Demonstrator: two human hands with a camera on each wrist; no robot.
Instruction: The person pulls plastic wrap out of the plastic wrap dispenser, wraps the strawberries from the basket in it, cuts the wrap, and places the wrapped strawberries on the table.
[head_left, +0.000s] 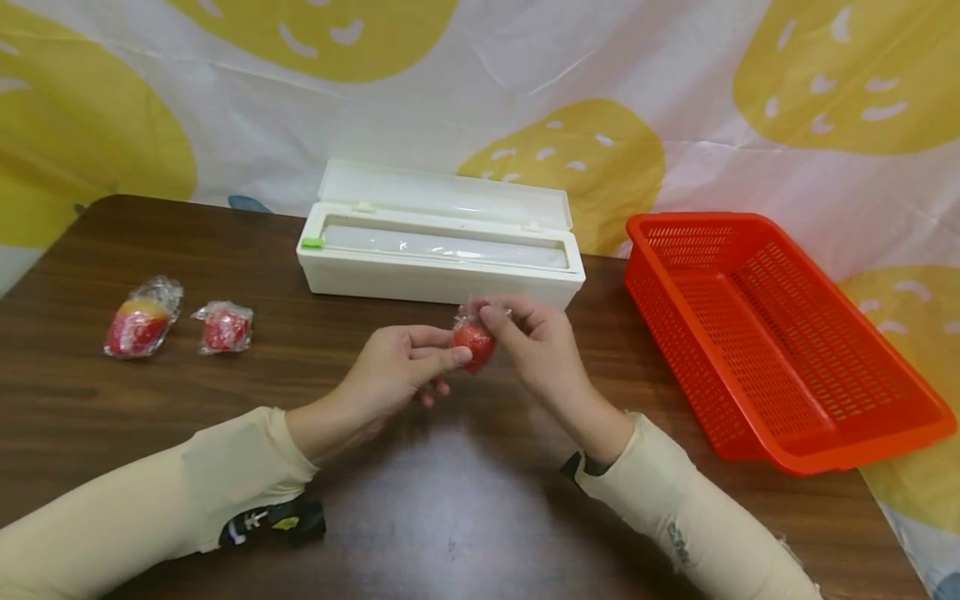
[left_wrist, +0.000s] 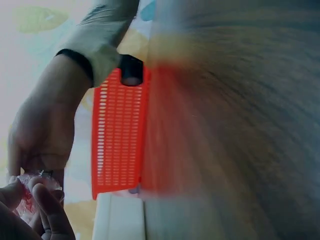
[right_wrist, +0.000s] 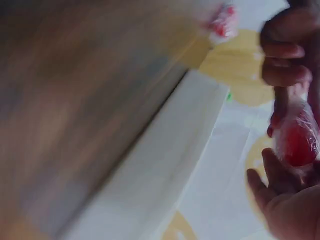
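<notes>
A small red fruit (head_left: 475,343) wrapped in clear plastic film is held up between both hands over the middle of the table. My left hand (head_left: 393,367) pinches its side between thumb and fingers. From the other side, my right hand (head_left: 543,346) pinches the film gathered at its top. Crinkled film surrounds the red fruit (right_wrist: 300,145) in the right wrist view. To the left on the table lie a red-and-yellow fruit (head_left: 137,327) and a smaller red fruit (head_left: 226,328), both wrapped in film.
Behind the hands stands a white film dispenser box (head_left: 442,277), its lid raised and the film roll showing. A red plastic basket (head_left: 678,367) with slotted walls sits on the right. A white cloth with yellow fruit patterns hangs behind the brown wooden table (head_left: 450,517).
</notes>
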